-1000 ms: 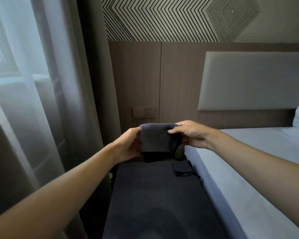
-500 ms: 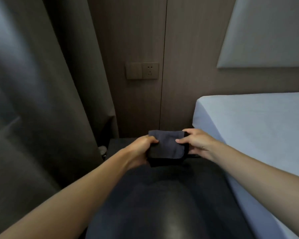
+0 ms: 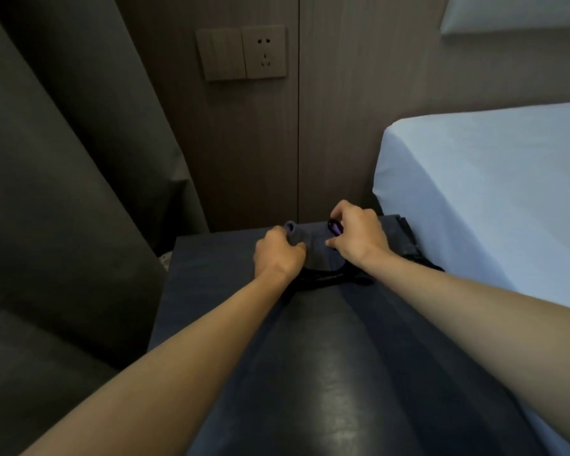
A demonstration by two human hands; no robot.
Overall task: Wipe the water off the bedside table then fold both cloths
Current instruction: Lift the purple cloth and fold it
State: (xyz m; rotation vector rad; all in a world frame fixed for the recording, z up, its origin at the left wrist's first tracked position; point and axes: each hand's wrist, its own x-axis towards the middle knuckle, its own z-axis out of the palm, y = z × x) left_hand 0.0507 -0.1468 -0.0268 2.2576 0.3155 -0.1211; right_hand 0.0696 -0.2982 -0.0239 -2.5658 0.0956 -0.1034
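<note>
- Bedside table (image 3: 359, 383): dark, glossy top filling the lower middle of the head view, its far edge against a wood-panelled wall (image 3: 343, 126).
- Bed (image 3: 494, 199): pale sheet, directly along the table's right edge; no gap is visible on that side.
- Curtain (image 3: 56, 179): heavy dark folds beside the table's left edge, hanging past its far left corner.
- Wall plate (image 3: 242, 52): one switch panel and one socket, side by side, above the table.
- Cloths, two: a folded grey cloth (image 3: 315, 246) near the table's far edge, and a second dark cloth (image 3: 399, 236) lying flat in the far right corner, just beside the bed; the grey one appears to overlap it, though contact is unclear.
- Left hand (image 3: 277, 255): fingers curled closed on the grey cloth's left side.
- Right hand (image 3: 359, 235): pinching the same cloth's right side; a small purple-and-black object (image 3: 335, 228) shows at its fingertips, identity unclear.
- Hands, two, apart, the cloth between them.
- Open room: the near table surface is bare except for both forearms crossing above it.
</note>
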